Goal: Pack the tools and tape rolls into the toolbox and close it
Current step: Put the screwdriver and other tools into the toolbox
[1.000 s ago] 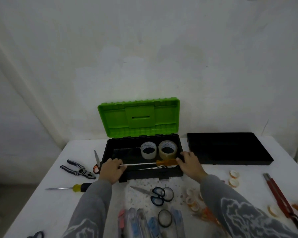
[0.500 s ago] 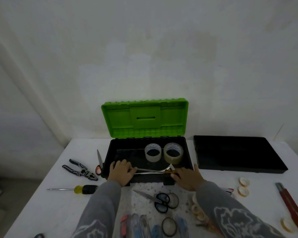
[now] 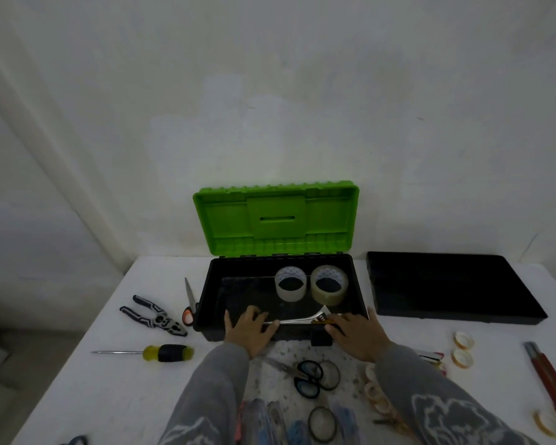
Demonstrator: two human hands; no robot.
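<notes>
The toolbox point(image 3: 206, 303) stands open at the table's back, its green lid point(image 3: 276, 220) upright. Two clear tape rolls point(image 3: 290, 294) point(image 3: 329, 296) stand inside at the back right. Both hands are at the box's front wall. My left hand point(image 3: 249, 332) holds the metal shaft end of a long screwdriver point(image 3: 297, 321). My right hand point(image 3: 357, 337) covers its orange handle end. A silver tool head shows by the handle, low inside the box along the front wall.
Left of the box lie pliers point(image 3: 154, 319), orange-handled scissors point(image 3: 189, 300) and a yellow-black screwdriver point(image 3: 167, 352). Blue scissors point(image 3: 302, 375), a black tape ring point(image 3: 322, 423) and small tape rolls point(image 3: 462, 358) lie in front. A black tray point(image 3: 446, 290) and a red cutter point(image 3: 552, 380) are on the right.
Both hands have brought the long screwdriver down from above the front rim to inside the box along its front wall. The hands are closer together.
</notes>
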